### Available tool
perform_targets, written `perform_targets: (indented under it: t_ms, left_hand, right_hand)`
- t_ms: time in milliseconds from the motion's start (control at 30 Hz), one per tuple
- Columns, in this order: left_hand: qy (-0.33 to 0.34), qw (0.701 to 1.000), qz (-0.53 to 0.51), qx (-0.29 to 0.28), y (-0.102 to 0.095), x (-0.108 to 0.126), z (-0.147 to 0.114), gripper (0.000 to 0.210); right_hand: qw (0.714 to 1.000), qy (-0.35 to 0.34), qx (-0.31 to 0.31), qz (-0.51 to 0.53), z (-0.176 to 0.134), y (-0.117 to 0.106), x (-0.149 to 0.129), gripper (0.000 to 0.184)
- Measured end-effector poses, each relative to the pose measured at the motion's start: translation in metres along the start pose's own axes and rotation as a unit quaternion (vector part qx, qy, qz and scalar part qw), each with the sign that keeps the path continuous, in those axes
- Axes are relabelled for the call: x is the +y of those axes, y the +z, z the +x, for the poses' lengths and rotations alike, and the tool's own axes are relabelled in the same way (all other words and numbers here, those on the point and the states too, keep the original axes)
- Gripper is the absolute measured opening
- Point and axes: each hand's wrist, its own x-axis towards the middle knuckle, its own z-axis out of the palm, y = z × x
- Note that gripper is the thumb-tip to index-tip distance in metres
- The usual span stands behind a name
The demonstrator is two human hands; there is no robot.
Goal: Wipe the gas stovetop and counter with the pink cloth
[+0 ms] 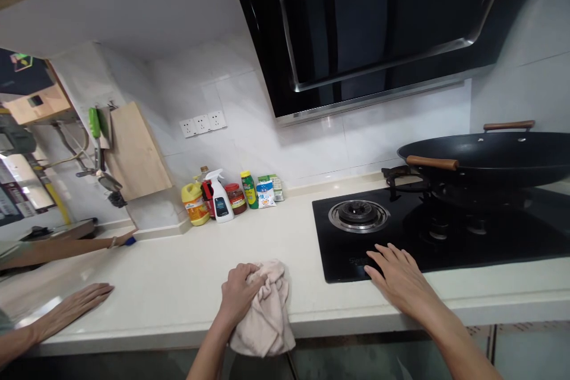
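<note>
My left hand (240, 291) is closed on a crumpled pale pink cloth (269, 314), which lies on the white countertop (178, 291) and hangs over its front edge. Fingers spread, my right hand (396, 276) rests on the front left part of the black gas stove (427, 255), with nothing in it. Behind that hand is the left burner (358, 215). A large black wok (494, 157) with wooden handles sits over the right part of the stove.
Along the wall stand a yellow jug (195, 205), a white spray bottle (220, 199), a red-lidded jar (236, 199) and a green canister (249, 190). Another person's hand (84, 303) lies flat at left; their other hand holds something blue (130, 241). A range hood (365, 29) overhangs the stove.
</note>
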Motion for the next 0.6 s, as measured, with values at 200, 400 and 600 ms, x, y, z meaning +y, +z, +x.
perform_targets:
  t_ms: [200,400,600]
  left_hand:
    - [-0.041,0.996,0.079,-0.009,0.008,0.005,0.031,0.029]
    - [-0.025,0.995,0.091,-0.017,0.010,0.007,0.029,0.039]
    - [-0.021,0.996,0.063,-0.057,0.003,0.015,0.015,0.053]
  right_hand:
    - [1.000,0.002,-0.004,0.010,0.001,-0.001,0.000,0.056]
    - [1.000,-0.001,0.002,0.002,0.001,0.000,0.001,0.055]
    - [1.000,-0.006,0.011,-0.009,0.001,0.004,0.002,0.055]
